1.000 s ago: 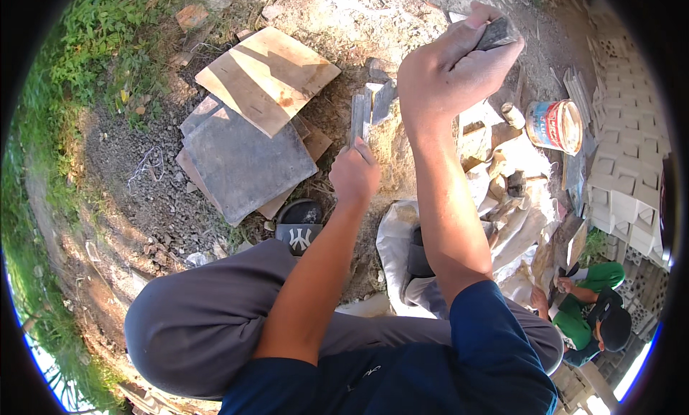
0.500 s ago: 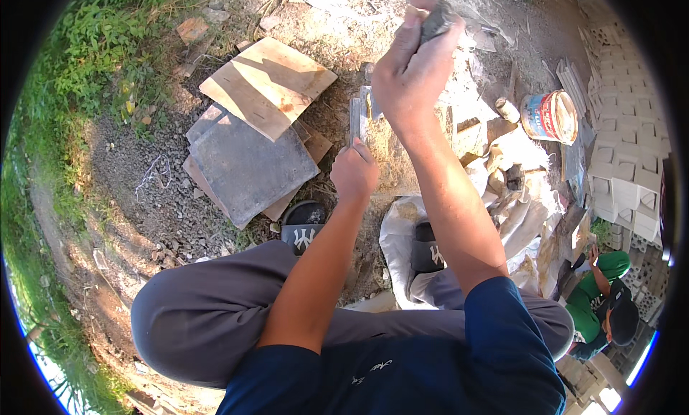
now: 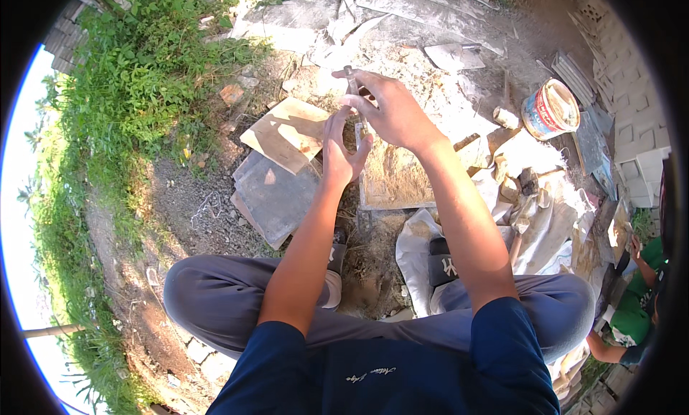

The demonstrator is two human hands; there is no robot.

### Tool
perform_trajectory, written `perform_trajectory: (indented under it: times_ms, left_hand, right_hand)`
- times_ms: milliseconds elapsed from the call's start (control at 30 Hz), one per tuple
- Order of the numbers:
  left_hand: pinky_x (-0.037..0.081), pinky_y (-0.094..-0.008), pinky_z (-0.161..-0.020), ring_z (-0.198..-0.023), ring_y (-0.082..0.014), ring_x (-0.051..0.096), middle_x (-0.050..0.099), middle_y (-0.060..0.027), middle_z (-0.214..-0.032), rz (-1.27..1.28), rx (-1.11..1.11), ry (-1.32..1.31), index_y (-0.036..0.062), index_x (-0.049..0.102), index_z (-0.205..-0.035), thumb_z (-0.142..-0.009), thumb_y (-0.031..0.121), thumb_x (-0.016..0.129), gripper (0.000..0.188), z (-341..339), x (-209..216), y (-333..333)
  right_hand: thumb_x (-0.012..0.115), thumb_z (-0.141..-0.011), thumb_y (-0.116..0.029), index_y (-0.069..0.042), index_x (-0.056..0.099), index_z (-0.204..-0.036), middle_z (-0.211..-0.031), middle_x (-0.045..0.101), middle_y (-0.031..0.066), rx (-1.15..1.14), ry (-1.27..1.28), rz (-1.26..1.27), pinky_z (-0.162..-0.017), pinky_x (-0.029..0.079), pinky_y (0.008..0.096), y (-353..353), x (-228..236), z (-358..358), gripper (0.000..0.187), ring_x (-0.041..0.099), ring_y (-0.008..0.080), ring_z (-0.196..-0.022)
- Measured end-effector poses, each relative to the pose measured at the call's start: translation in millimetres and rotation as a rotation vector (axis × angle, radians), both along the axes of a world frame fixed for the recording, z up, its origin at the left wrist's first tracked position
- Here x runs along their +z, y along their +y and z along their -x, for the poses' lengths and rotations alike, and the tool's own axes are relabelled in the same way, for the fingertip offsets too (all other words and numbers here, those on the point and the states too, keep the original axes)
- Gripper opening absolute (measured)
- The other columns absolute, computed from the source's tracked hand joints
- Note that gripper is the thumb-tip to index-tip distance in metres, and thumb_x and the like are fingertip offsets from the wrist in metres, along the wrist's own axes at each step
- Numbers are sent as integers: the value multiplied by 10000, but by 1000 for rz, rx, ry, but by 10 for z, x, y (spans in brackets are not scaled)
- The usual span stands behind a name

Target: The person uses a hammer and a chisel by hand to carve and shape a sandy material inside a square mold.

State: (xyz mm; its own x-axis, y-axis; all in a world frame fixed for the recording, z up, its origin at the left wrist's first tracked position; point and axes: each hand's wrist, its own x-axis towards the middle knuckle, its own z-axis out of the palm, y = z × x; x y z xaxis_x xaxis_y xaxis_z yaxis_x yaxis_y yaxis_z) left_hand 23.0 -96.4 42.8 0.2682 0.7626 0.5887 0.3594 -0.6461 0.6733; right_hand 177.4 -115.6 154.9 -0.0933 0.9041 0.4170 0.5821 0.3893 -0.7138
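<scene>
A slim rod [image 3: 351, 79] stands at the upper center of the frame, pinched between the thumb and fingers of the right hand [image 3: 393, 114]; the left hand [image 3: 339, 153], half open, cups close below, whether touching I can't tell, as a bucket [image 3: 544, 115] sits upper right.

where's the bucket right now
In the head view, the bucket sits at upper right, to the right of the right hand, beside a small pale cylinder.

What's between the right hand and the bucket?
Between the right hand and the bucket, the head view shows sunlit ground, then a small pale cylinder close to the bucket.
</scene>
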Motion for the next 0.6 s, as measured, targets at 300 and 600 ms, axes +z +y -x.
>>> perform_trajectory:
  times_ms: [300, 600]
  left_hand:
    - [356, -283, -481, -552, -90, 497, 529, 36, -653, 576, -130, -794, 35, 619, -924, -989, 210, 608, 187, -23, -406, 661]
    - [367, -321, -614, -715, -152, 476, 501, 14, -840, 672, -825, -1220, 149, 554, -1349, -999, 552, 433, 547, 217, -491, 927]
  right_hand:
    - [506, -1007, -481, -77, 514, -1407, -1327, 546, 256, -895, -202, 236, -1042, 431, 445, -436, -1614, -491, 569, 540, 404, -1237]
    - [444, -1013, -500, 6, 568, -1299, -1368, 508, 292, -896, -12, 597, -1008, 461, 517, -718, -2182, -610, 595, 567, 440, -1194]
